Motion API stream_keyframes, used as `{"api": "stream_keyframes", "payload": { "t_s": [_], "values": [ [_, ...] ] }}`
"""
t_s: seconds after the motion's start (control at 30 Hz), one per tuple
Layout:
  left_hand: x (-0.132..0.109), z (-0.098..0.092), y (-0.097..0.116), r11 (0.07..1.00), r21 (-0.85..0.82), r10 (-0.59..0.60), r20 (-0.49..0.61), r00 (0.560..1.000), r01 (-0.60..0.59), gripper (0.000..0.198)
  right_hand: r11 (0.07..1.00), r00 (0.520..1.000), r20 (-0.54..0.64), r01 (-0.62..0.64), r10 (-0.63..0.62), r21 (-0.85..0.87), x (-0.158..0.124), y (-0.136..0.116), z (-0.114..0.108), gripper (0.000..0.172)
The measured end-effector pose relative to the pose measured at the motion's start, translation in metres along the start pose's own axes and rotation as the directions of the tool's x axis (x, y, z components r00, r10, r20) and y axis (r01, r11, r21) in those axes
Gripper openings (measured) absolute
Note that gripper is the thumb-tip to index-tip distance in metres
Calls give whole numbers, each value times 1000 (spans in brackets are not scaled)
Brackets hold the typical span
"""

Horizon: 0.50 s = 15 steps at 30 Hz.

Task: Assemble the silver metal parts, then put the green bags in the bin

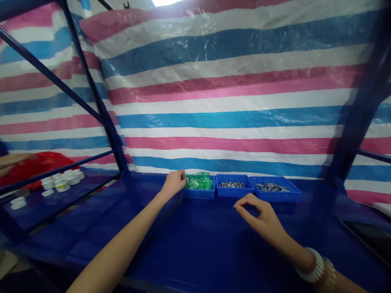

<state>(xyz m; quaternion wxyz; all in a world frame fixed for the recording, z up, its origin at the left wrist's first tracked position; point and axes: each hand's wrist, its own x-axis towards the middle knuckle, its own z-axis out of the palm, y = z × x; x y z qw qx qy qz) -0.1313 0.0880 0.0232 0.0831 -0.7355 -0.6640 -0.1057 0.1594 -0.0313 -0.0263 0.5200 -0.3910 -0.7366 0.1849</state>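
Observation:
My left hand (175, 184) is at the left edge of a blue bin (198, 195) filled with green plastic pieces (199, 182). Its fingers are curled, and what they hold, if anything, is hidden. In front of the other bins, my right hand (259, 213) hovers above the table with thumb and forefinger pinched together. Anything between those fingertips is too small to make out. The middle blue bin (235, 192) contains small shiny metal parts (232, 184). Longer metal pieces (271, 187) lie in the right blue bin (279, 197).
The blue table (189, 244) has a dark flat device (369, 238) at its right. Blue frame posts (113, 138) and a striped sheet (229, 122) border it. Leftward, past a rail, are several white jars (62, 184), a red bag (45, 162) and another person's hand (14, 160).

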Motion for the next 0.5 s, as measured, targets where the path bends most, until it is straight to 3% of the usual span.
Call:
{"api": "stream_keyframes", "payload": {
  "t_s": [0.13, 0.3, 0.4, 0.5],
  "values": [
    [-1, 6, 1, 999, 31, 19, 16, 1000, -19, 27, 1000, 1000, 13, -16, 16, -11, -3, 6, 1, 17],
    [-9, 1, 10, 998, 63, 0, -59, 998, 4, 28, 1000, 1000, -24, -17, 17, -6, -4, 9, 4, 17],
    [-12, 4, 17, 999, 40, -12, -107, 994, 17, 31, 1000, 995, -95, 5, -5, 3, 7, -6, -5, 17],
    [-11, 10, 19, 998, -29, 56, -98, 994, -60, 34, 999, 965, -257, 52, -49, 5, 15, -35, -34, 15]
  ]
}}
